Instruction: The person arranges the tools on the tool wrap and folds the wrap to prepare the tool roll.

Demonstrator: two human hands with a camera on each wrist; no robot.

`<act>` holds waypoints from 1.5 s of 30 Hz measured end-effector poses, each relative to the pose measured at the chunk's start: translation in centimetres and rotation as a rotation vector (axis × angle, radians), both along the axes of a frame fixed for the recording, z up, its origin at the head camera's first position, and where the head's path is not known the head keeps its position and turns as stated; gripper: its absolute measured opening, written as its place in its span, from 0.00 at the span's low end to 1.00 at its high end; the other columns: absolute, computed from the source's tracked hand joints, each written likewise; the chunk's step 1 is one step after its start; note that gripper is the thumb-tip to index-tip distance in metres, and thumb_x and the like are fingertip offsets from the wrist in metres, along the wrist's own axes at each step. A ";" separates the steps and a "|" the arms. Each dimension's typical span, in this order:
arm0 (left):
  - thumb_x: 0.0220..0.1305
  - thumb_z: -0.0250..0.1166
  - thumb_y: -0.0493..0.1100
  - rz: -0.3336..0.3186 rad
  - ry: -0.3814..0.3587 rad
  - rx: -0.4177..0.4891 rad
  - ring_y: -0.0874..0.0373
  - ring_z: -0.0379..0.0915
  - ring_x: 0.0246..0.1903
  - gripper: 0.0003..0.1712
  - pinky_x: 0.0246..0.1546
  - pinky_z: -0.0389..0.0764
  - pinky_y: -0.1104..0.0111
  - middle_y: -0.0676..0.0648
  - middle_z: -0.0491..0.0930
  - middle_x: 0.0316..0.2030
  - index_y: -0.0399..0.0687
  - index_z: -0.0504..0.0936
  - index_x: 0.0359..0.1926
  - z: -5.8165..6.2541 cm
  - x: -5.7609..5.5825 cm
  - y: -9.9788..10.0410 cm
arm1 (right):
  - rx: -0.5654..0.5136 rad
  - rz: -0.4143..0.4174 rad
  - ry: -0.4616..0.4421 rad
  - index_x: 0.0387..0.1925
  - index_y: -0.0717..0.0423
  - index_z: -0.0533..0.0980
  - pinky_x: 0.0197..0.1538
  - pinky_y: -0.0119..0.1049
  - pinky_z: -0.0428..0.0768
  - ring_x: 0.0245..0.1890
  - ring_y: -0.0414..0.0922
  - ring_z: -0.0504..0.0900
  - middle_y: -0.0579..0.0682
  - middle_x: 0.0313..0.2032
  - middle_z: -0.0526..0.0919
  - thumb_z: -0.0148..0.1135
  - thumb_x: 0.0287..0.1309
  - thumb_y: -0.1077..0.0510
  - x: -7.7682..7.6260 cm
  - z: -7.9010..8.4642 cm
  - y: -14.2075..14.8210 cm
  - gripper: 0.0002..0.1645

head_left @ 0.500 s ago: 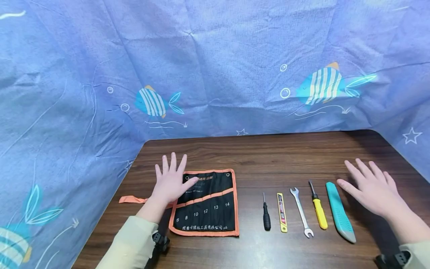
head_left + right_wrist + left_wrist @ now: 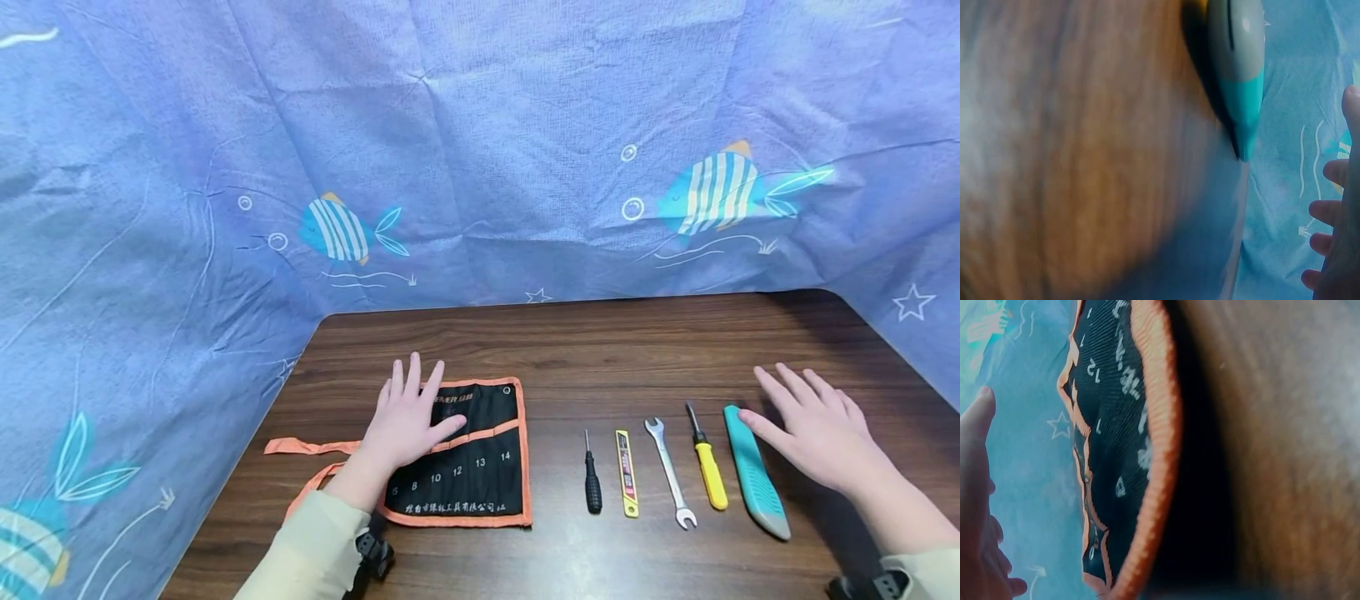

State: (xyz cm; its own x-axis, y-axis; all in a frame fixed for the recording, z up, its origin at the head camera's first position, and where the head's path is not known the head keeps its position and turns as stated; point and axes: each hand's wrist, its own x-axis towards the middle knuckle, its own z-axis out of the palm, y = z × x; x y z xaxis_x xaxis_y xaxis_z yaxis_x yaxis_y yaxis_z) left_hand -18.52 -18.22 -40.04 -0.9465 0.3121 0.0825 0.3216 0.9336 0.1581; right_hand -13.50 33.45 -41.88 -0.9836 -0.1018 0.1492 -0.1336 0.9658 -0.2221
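My left hand (image 2: pixel 405 425), fingers spread, hovers over the left part of a black tool pouch (image 2: pixel 472 483) with orange trim and numbered pockets. In the left wrist view, a gap separates the fingers (image 2: pixel 975 462) from the pouch (image 2: pixel 1110 400). My right hand (image 2: pixel 821 437) is held with straight fingers above the right side of the table. Its thumb tip overlaps the upper end of a teal tool with a grey end (image 2: pixel 757 475), perhaps a utility knife. The right wrist view shows this tool (image 2: pixel 1241 81) apart from the fingers (image 2: pixel 1329 212). Neither hand holds anything.
Left of the teal tool lie a yellow-handled screwdriver (image 2: pixel 711 475), an open-end wrench (image 2: pixel 670 472), a slim yellow packet (image 2: pixel 627 473) and a small black screwdriver (image 2: pixel 592 483). The pouch's orange strap (image 2: pixel 307 447) trails left. A blue fish-print cloth (image 2: pixel 487 150) hangs behind the wooden table (image 2: pixel 570 350).
My left hand has shifted right and slightly down, covering more of the pouch. The right hand has moved a little left, its thumb now overlapping the teal tool. The tools lie as before.
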 end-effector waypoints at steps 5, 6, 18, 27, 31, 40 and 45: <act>0.59 0.50 0.72 -0.014 -0.016 -0.016 0.36 0.29 0.69 0.50 0.61 0.47 0.42 0.36 0.38 0.71 0.54 0.48 0.73 -0.5 0.3 0.2 | -0.016 0.007 0.023 0.71 0.58 0.50 0.52 0.70 0.47 0.63 0.71 0.48 0.70 0.65 0.54 0.51 0.61 0.35 0.3 0.0 -0.2 0.47; 0.58 0.50 0.73 -0.020 -0.017 -0.022 0.36 0.29 0.69 0.50 0.61 0.47 0.42 0.36 0.38 0.71 0.54 0.48 0.73 -0.7 0.4 0.2 | -0.020 0.013 0.035 0.71 0.58 0.51 0.51 0.70 0.49 0.62 0.71 0.50 0.70 0.64 0.56 0.52 0.61 0.36 0.4 0.0 -0.2 0.47; 0.58 0.51 0.73 -0.131 -0.049 -0.007 0.40 0.40 0.69 0.50 0.61 0.54 0.45 0.36 0.45 0.71 0.52 0.52 0.73 -2.2 1.9 0.7 | -0.092 0.064 0.085 0.67 0.64 0.58 0.43 0.67 0.59 0.48 0.75 0.61 0.73 0.54 0.65 0.59 0.58 0.41 1.2 -0.8 -0.2 0.45; 0.57 0.49 0.75 -0.147 -0.098 -0.017 0.40 0.44 0.68 0.51 0.60 0.57 0.46 0.39 0.44 0.71 0.54 0.51 0.73 -2.8 2.4 1.1 | -0.137 0.085 0.111 0.65 0.67 0.59 0.47 0.64 0.57 0.49 0.73 0.62 0.73 0.53 0.66 0.60 0.58 0.43 1.6 -1.8 0.0 0.44; 0.56 0.47 0.76 -0.149 -0.120 -0.010 0.40 0.44 0.68 0.52 0.60 0.57 0.47 0.39 0.45 0.71 0.53 0.51 0.73 -3.1 2.5 1.2 | -0.160 0.096 0.092 0.65 0.69 0.59 0.49 0.64 0.55 0.50 0.72 0.61 0.74 0.52 0.66 0.60 0.59 0.44 1.9 -2.1 0.1 0.43; 0.55 0.45 0.78 -0.141 -0.165 -0.037 0.43 0.47 0.68 0.51 0.60 0.56 0.47 0.43 0.49 0.71 0.57 0.54 0.72 -4.1 2.6 1.3 | -0.189 0.080 0.046 0.64 0.71 0.58 0.50 0.64 0.53 0.51 0.72 0.60 0.74 0.52 0.65 0.58 0.60 0.45 2.1 -2.1 0.0 0.42; 0.53 0.46 0.79 -0.142 -0.162 -0.050 0.42 0.47 0.68 0.51 0.60 0.55 0.45 0.43 0.52 0.70 0.58 0.57 0.71 -4.2 2.6 1.3 | -0.197 0.079 0.024 0.64 0.72 0.57 0.51 0.65 0.53 0.53 0.72 0.59 0.75 0.53 0.64 0.58 0.61 0.45 2.0 -2.1 0.1 0.43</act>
